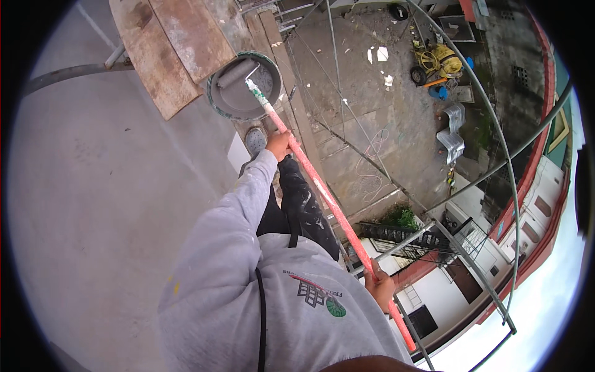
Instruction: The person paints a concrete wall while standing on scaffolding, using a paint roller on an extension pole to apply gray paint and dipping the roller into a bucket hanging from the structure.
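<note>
Both hands grip a long red pole: the left hand below its paint-crusted, green-and-white end, the right hand near the opposite end. The pole's wire-framed roller, a grey cylinder, lies within the rim of a round bucket holding smooth grey paint. Rough, stained boards border the bucket; a broad, matt grey surface closes the left side. Rightward, thin metal tubes cross open space above a concrete yard.
</note>
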Motion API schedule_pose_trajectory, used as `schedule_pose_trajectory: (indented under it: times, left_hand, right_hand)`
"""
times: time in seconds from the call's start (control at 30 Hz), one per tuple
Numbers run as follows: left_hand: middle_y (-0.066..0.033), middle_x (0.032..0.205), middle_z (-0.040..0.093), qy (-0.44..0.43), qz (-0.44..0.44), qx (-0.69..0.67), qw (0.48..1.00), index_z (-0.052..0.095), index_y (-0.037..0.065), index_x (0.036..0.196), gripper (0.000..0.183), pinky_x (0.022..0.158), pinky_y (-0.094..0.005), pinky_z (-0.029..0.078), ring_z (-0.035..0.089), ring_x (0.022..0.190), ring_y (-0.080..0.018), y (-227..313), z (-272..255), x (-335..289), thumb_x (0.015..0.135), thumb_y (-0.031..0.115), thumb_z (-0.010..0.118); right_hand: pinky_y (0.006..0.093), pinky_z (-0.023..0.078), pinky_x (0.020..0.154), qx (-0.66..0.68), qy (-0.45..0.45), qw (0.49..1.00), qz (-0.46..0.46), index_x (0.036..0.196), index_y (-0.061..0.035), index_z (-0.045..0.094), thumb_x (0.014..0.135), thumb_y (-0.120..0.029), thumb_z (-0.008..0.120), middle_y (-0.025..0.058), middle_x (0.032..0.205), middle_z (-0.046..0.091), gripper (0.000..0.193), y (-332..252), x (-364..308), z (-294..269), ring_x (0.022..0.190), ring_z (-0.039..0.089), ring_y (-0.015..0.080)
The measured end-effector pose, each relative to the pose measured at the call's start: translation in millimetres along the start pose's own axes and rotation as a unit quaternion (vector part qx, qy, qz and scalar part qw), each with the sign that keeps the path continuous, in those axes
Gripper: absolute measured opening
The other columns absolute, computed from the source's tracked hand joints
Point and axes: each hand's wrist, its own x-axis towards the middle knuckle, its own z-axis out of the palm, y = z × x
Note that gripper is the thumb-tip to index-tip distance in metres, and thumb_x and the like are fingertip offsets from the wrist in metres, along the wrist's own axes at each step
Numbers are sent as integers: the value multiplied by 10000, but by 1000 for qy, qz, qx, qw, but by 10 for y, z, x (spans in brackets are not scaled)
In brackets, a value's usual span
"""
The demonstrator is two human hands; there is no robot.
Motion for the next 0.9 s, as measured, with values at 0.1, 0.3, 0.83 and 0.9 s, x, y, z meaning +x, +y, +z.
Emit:
schedule_pose_trajectory:
  times: [0.1, 0.3, 0.83, 0.9]
  left_hand:
    - [-190, 1051, 590, 21, 37, 19, 999, 458, -46, 1177, 293, 824, -509, 561, 653, 959, -352, 46, 29, -41, 1012, 196, 458]
    - [-140, 911, 613, -17, 22, -12, 1000, 511, 11, 1044, 200, 719, -481, 583, 677, 824, -339, -84, -70, 93, 995, 204, 489]
    - [-206, 1150, 590, -36, -35, 102, 994, 449, -9, 1181, 297, 945, -537, 506, 614, 1086, -381, 126, 105, -5, 1017, 239, 454]
    - [-199, 1141, 597, -42, -37, 77, 995, 463, 9, 1170, 284, 946, -535, 508, 613, 1089, -373, 172, 115, 5, 1011, 244, 465]
  right_hand:
    - [404, 464, 517, -32, -1, 999, -14, 1153, -165, 718, 817, -285, 729, 157, 621, 606, 357, 3, 13, -11, 560, 627, 307]
    - [403, 457, 513, -61, -12, 997, 34, 1140, -209, 723, 821, -300, 724, 130, 612, 603, 331, 4, 30, -72, 546, 607, 314]
    - [540, 512, 573, -111, 22, 986, -124, 828, -56, 664, 927, -367, 505, 213, 672, 639, 363, 692, 351, 314, 612, 638, 431]
    - [538, 514, 590, -106, 18, 986, -128, 880, -54, 650, 923, -343, 504, 212, 713, 642, 326, 704, 471, 430, 644, 642, 425]
